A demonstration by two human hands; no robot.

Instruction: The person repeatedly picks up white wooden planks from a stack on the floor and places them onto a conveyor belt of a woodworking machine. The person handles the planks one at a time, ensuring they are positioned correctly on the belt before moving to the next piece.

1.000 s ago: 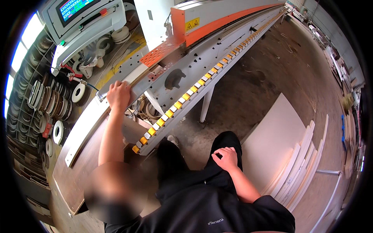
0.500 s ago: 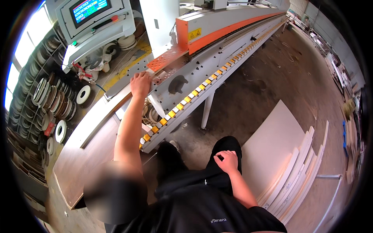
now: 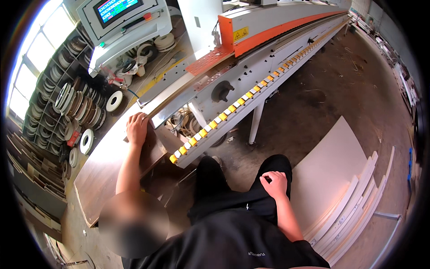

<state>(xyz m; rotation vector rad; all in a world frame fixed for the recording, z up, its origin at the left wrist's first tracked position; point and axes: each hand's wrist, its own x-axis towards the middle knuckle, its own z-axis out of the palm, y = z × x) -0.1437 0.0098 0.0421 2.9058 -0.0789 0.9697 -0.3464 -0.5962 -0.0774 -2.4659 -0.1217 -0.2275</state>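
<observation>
My left hand (image 3: 136, 128) is at the near end of a long narrow white board (image 3: 172, 89), its fingers bent over it. The board runs along the bed of a grey and orange edge-banding machine (image 3: 277, 38), beside a perforated orange plate (image 3: 209, 62). Beneath my left hand is a brown wooden tabletop (image 3: 112, 168). My right hand (image 3: 274, 184) rests on my right thigh, loosely curled, with a gap between thumb and fingers and nothing visible in it.
A rail with yellow and white rollers (image 3: 222, 117) runs along the machine's near side. A control panel (image 3: 121, 22) stands at the upper left, near shelves of edge-band rolls (image 3: 74, 101). Several pale panels (image 3: 329, 172) lean in a stack at my right.
My left hand has moved back along the board toward its near end. The board has shifted toward the machine. The whole view has swung slightly; my right hand stays on my thigh.
</observation>
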